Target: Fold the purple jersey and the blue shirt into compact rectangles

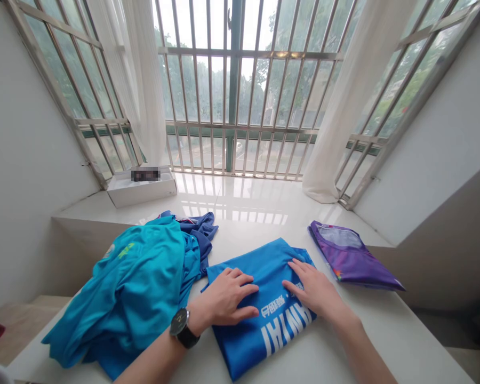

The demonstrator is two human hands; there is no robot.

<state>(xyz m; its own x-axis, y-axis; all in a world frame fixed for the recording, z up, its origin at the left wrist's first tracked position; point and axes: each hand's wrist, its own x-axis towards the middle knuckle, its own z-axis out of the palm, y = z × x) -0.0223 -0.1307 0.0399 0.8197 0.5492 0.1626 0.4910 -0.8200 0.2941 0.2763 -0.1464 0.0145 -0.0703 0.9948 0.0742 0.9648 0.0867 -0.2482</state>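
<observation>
A blue shirt (244, 346) with white lettering lies folded on the white surface in front of me. My left hand (232, 298), with a black watch on its wrist, rests on the shirt's left part, fingers stretched out. On the right part lies my right hand (310, 285), its fingers spread and pressing on the fabric. To the left is a loose heap of clothes, a teal shirt (144, 288) on top and a dark blue garment (202, 232) behind it. A folded purple shirt (352, 253) lies to the right.
A white box (144, 189) stands at the back left of the white sill (240, 200). Behind it are a barred window (232, 90) and white curtains (336, 106). The surface drops off at its left and right edges.
</observation>
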